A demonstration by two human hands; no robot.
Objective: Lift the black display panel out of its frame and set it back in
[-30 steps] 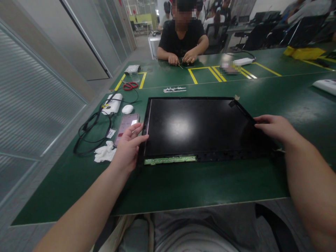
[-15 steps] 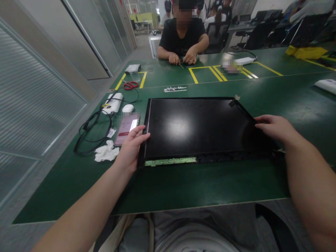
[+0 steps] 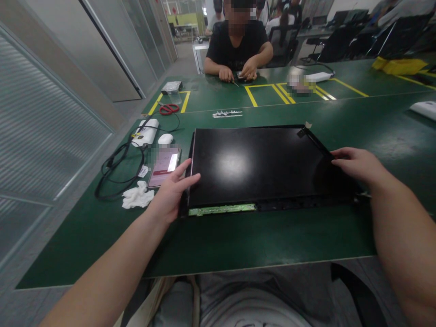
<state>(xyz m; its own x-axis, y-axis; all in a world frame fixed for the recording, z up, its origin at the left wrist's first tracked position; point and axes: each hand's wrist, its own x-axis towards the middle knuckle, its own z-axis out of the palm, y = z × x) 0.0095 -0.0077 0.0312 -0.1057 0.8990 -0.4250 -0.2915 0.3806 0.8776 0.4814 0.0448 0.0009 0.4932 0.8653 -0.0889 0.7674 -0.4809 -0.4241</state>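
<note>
A black LCD screen panel (image 3: 259, 168) lies in a shallow black frame (image 3: 303, 202) on the green table in front of me. A green circuit strip (image 3: 221, 209) runs along the near left edge of the frame. At the panel's left edge, my left hand (image 3: 172, 190) grips it, thumb on top and fingers at the side. The panel's left side looks slightly raised from the frame. My right hand (image 3: 357, 165) is closed at the right edge, its thumb and fingers together there; its fingertips are partly hidden.
Left of the screen lie a phone (image 3: 165, 165), a crumpled white glove or tissue (image 3: 137, 195), a white case (image 3: 165, 139), a black cable (image 3: 98, 181) and red-handled scissors (image 3: 169, 109). Small white strips (image 3: 227, 114) lie beyond. A co-worker (image 3: 236, 50) handles a small item across the table (image 3: 272, 245).
The left side of the panel has risen a little and shifted against the frame. My left thumb has moved farther onto the panel, with the fingers spread more. The right hand is nearly unchanged.
</note>
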